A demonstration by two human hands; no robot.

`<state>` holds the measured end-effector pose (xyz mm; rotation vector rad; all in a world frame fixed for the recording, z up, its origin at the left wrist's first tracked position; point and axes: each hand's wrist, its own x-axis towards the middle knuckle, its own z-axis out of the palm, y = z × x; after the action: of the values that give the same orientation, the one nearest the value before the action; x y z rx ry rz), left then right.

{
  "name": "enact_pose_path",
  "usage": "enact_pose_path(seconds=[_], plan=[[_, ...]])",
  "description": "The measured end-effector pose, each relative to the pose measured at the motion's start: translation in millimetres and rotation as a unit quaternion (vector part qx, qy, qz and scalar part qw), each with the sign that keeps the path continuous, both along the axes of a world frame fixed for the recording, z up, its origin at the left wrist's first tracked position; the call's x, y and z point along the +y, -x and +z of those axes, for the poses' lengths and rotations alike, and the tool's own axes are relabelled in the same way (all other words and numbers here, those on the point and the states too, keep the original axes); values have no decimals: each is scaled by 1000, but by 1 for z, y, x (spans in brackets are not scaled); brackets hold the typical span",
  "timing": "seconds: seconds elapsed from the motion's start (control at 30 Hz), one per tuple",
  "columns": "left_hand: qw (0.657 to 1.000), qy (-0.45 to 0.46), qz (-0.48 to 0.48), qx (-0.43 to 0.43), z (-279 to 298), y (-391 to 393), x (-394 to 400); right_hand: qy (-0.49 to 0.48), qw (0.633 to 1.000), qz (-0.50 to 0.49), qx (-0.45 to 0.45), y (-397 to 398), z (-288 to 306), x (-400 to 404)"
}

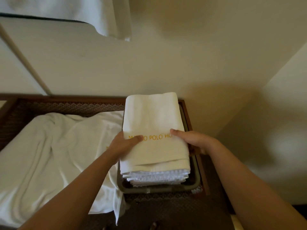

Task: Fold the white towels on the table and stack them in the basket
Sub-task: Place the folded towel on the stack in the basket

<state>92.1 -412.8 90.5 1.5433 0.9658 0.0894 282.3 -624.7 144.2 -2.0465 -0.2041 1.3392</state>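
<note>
Dark patterned table with a wood rim spans the frame, set against a cream wall. Unfolded white towel lies crumpled across the table's left half. Grey basket sits at the table's right end, holding a stack of folded towels. Folded white towel (yellow lettering, "POLO" readable) lies on top of that stack, above the basket rim. Left hand grips its near-left edge, thumb on top. Right hand clamps its right edge, thumb on top, fingers below.
</note>
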Motion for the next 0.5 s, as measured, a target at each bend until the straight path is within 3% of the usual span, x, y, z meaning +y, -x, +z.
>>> enact_pose_path(seconds=[0.13,0.27,0.5], plan=[[999,-21,24,7,11,-29,15,-65,995,-81,-12,-29,-6,33],[994,-54,96,23,9,-58,30,-137,978,-152,31,-60,-12,68],[991,-133,12,25,-1,-71,29,-185,951,-245,26,-108,-19,105]])
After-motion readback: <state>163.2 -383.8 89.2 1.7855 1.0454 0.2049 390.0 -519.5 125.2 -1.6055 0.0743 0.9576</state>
